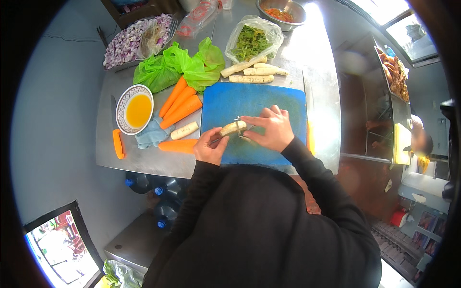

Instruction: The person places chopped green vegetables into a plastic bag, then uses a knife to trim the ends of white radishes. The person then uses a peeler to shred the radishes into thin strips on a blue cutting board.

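Observation:
Over a blue cutting board (266, 99), my left hand (210, 145) grips one end of a pale root vegetable (230, 128). My right hand (272, 127) holds a metal peeler (238, 126) against the vegetable's other end. Left of the board lie several large orange carrots (183, 111), a short pale root piece (184, 131) and another carrot (176, 145) beside my left hand. Several pale roots (251, 79) lie just beyond the board's far edge.
A patterned bowl of orange liquid (124, 124), a blue cloth (153, 133) and an orange-handled knife (118, 144) are at left. Farther back are chopped onions (126, 46), green bags (155, 73), bagged leaves (252, 41) and a metal bowl (300, 21). Another person (421, 140) is at right.

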The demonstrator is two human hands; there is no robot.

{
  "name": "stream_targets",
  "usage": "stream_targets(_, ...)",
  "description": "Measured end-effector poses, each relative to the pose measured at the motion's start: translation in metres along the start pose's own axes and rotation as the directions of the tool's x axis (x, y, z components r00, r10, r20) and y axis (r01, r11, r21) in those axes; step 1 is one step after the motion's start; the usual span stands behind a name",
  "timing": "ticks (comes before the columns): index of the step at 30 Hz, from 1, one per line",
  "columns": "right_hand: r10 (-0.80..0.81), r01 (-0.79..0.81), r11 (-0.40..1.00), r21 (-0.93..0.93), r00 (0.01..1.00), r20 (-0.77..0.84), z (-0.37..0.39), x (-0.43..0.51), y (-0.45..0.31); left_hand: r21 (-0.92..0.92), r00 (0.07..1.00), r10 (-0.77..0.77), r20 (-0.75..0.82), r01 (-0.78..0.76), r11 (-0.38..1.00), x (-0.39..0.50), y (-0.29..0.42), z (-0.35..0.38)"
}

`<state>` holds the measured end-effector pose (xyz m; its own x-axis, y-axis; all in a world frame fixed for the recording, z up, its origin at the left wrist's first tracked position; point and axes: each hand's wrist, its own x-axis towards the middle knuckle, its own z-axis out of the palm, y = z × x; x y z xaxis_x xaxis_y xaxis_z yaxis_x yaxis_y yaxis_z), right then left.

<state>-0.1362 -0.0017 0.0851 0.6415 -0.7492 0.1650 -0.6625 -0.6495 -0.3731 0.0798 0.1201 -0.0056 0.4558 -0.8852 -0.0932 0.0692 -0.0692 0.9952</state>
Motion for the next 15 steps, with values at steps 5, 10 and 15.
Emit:
stream_targets(5,-0.132,0.132,0.991,-0.007,0.991,-0.016,-0.004,0.019,-0.03,0.003,0.999,-0.045,-0.001,0.045,0.999,0.005,0.001,0.004)
stream_targets(10,-0.224,0.222,0.973,-0.07,0.974,-0.018,-0.01,0.029,-0.033,-0.004,0.999,-0.034,0.003,0.034,0.999,0.005,0.003,0.008)
stream_targets(15,-0.202,0.202,0.975,-0.097,0.979,0.003,-0.009,0.028,-0.026,0.015,1.0,-0.003,-0.004,0.003,1.0,0.006,0.002,0.01)
